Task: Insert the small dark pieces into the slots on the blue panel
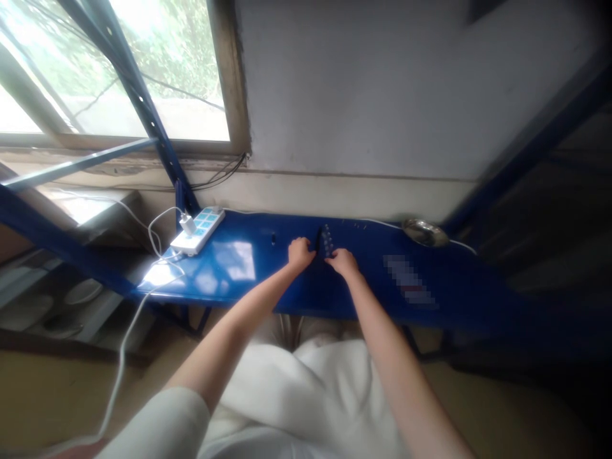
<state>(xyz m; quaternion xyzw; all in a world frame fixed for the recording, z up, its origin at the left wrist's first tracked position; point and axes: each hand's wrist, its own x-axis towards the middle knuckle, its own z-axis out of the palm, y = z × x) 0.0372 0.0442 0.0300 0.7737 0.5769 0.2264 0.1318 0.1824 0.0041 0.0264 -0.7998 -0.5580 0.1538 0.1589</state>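
My left hand (301, 254) is over the blue metal table (258, 280), its fingers closed around a thin black object (318, 238) whose kind I cannot make out. To its right, my right hand (343, 262) pinches the near end of a narrow see-through blister pack (327, 240) with rows of round bumps. The pack and the black object are side by side, close together. Left of my hands lies a small dark piece (273, 238) on the table.
A white power strip (203, 228) with a plugged-in charger (187, 223) sits at the table's left end. Its cable hangs over the edge. A shiny metal bowl-like object (424, 233) stands back right. Several tiny bits lie near the wall. Blue frame posts rise at both sides.
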